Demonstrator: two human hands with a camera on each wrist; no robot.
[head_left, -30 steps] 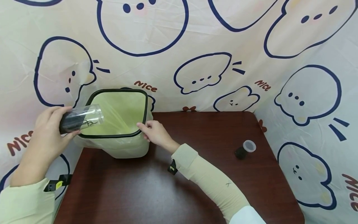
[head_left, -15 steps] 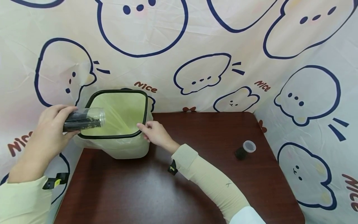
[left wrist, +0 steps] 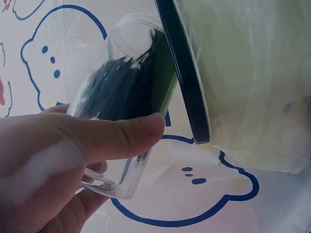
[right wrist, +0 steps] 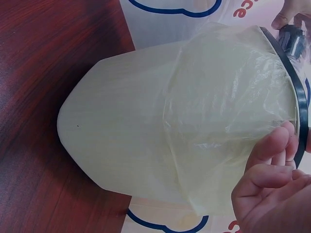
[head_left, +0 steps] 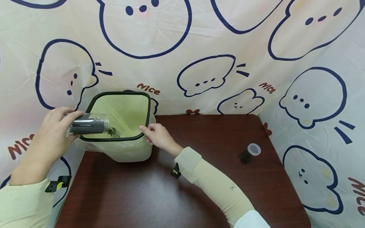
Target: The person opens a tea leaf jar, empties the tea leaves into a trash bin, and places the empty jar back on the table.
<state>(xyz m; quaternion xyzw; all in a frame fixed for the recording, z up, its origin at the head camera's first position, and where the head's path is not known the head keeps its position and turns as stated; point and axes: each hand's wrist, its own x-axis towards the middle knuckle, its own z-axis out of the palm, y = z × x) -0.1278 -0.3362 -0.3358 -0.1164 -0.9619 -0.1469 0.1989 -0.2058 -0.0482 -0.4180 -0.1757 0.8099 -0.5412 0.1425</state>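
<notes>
My left hand (head_left: 52, 139) grips a clear plastic jar (left wrist: 129, 92), lying nearly level with its mouth over the bin's left side. Dark, leafy-looking bits fill much of the jar, and some dark bits (head_left: 113, 132) spill from its mouth into the bin. The pale green trash bin (right wrist: 116, 126) has a black rim and a thin translucent bag lining folded down over its outside. At the bin's right front corner, my right hand (head_left: 158, 134) pinches the rim, thumb on top and fingers curled at the outer side. The bottom of the bin's inside is hidden.
The bin stands at the back left of a dark reddish-brown table (head_left: 171, 196). Toward the table's right edge is a small dark item (head_left: 246, 156) with a translucent round cap (head_left: 254, 149). Cartoon-printed cloth (head_left: 205, 76) hangs behind and along the sides.
The jar has tipped mouth-downward and shifted slightly right and down. Its dark contents have slid toward the mouth and now spill out into the bin. The right hand stays in place.
</notes>
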